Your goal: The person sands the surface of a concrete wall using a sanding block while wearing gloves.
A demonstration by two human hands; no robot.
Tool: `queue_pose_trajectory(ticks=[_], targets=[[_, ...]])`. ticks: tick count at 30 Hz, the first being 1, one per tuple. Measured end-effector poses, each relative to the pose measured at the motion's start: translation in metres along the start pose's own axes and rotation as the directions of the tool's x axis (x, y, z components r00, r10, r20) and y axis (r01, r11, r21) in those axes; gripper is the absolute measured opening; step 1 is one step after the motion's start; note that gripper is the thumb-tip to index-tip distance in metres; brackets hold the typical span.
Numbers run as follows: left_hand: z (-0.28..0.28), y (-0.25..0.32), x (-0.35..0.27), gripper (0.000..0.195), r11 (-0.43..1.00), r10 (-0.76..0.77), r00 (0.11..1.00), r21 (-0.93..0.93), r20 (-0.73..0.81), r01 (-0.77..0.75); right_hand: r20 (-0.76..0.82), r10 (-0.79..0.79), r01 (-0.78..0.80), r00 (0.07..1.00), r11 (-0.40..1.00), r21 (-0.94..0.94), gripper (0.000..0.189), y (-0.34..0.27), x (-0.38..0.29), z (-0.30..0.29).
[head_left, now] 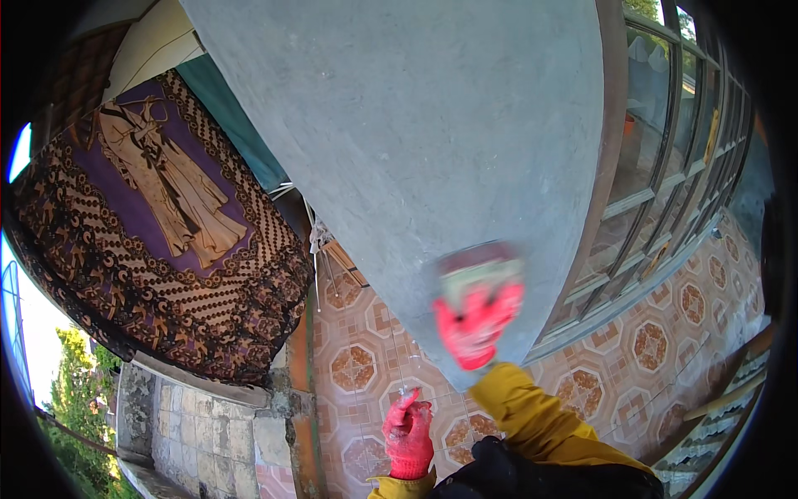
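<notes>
A red work glove with pale smears covers my right hand, which holds a flat, wide tool up to the grey wall. Motion blurs the tool; it has a pale greenish body and a dark reddish far edge, and I cannot tell whether it is a brush or a sanding pad. Lower down, my left hand, gloved in red too, hovers over the tiled floor, apart from the wall. Its fingers are partly curled with one pointing up; whether something small is in them is unclear.
Right of the wall stands a framed glass-paned window or door. Patterned tiles cover the floor. A batik cloth hangs at left above a low block wall. A wooden item stands behind the wall's left edge. Slatted wood is at lower right.
</notes>
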State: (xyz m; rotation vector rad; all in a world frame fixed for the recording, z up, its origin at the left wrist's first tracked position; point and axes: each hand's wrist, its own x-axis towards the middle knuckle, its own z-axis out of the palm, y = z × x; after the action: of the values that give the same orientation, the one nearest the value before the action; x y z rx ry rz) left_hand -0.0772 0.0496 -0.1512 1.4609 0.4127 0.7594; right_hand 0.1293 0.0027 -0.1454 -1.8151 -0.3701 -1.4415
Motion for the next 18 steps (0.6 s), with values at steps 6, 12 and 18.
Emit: queue_pose_trajectory(ticks=[6,12,18], targets=[[-0.001,0.011,0.022,0.034,0.996,0.082,0.993,0.013,0.085,-0.084,0.233,-0.377,0.323,0.897,0.916,0.238,0.040,-0.020,-0.023,0.017],[-0.021,0.005,0.022,0.035,0.997,-0.007,1.000,-0.079,-0.019,0.006,-0.159,0.693,-0.669,0.704,0.721,0.179,0.085,0.070,0.049,-0.011],[-0.005,0.012,0.035,0.034,0.996,0.081,0.994,-0.028,0.072,-0.080,0.117,-0.286,0.266,0.951,0.950,0.164,0.068,-0.027,-0.030,0.022]])
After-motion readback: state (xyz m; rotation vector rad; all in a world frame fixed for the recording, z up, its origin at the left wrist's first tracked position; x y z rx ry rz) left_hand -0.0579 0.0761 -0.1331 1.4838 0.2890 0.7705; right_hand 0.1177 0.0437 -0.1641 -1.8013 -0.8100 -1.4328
